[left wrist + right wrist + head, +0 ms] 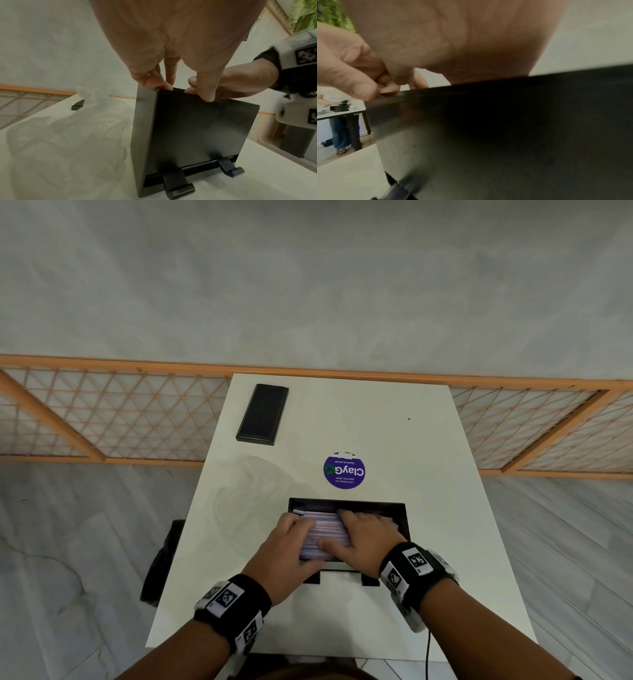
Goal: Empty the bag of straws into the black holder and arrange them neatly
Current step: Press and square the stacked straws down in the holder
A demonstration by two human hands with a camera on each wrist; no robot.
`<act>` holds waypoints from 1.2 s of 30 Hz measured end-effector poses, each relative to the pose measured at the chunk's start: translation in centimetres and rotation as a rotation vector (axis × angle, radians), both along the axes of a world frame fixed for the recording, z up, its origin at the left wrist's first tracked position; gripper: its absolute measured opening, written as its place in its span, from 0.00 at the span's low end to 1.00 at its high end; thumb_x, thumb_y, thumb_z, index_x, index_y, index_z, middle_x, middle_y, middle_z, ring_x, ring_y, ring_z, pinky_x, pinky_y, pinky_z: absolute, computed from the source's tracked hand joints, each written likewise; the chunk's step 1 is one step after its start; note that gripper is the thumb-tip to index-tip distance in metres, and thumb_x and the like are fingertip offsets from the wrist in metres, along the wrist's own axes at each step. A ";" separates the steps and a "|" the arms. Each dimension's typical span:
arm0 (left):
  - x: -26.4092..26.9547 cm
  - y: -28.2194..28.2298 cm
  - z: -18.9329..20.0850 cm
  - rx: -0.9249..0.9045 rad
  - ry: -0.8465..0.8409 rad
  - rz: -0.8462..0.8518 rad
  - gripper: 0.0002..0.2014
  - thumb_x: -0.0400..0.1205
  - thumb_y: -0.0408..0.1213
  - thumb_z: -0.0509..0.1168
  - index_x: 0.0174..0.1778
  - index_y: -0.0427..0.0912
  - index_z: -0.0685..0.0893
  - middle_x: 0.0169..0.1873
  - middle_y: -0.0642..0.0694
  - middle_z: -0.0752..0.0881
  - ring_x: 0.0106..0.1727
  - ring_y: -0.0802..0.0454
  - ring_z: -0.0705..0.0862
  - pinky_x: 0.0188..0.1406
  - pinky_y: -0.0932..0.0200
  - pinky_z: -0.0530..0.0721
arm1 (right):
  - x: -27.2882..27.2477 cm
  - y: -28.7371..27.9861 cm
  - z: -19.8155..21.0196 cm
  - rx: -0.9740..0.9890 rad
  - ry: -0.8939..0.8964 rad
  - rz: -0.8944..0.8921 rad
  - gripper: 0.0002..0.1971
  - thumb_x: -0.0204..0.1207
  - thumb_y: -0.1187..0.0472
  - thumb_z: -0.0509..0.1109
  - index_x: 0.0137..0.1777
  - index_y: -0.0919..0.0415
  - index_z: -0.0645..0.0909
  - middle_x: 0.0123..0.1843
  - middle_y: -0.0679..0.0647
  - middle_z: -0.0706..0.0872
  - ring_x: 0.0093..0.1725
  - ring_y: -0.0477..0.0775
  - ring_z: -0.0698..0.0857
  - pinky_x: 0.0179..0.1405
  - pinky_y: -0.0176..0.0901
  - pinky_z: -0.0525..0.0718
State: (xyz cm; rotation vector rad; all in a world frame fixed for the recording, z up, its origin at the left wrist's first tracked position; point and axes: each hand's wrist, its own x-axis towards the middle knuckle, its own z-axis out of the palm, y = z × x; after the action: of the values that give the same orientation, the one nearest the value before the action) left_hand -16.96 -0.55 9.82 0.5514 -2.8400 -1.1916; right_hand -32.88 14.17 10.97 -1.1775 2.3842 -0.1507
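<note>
The black holder (401,517) stands on the white table (342,621) right in front of me, filled with pastel straws (325,529) lying crosswise. My left hand (291,537) lies over the straws' left part, fingers reaching down into the holder. My right hand (363,530) rests flat on the right part, thumb stretched left across the straws. In the left wrist view the left hand (180,86) touches the top edge of the holder (188,128). The right wrist view shows only the palm (453,47) above the holder's dark wall (505,128). The clear bag (253,484) lies crumpled to the holder's left.
A flat black lid (263,414) lies at the table's far left. A round purple sticker (344,470) sits just beyond the holder. An orange lattice railing (102,412) runs behind the table. A black chair (164,559) stands at the table's left edge.
</note>
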 end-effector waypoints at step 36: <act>-0.6 -1.2 -0.2 0.012 -0.031 -0.131 0.17 0.83 0.49 0.71 0.68 0.52 0.85 0.62 0.56 0.73 0.55 0.59 0.80 0.62 0.58 0.82 | -1.4 -4.8 0.0 0.182 -0.352 0.049 0.32 0.63 0.24 0.67 0.59 0.45 0.82 0.56 0.49 0.88 0.55 0.54 0.86 0.61 0.53 0.85</act>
State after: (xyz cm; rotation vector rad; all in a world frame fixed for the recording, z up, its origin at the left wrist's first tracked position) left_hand -17.58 -1.73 9.58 0.3928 -2.9382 -1.2295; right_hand -34.25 9.33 11.01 -1.0287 2.0153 -0.1111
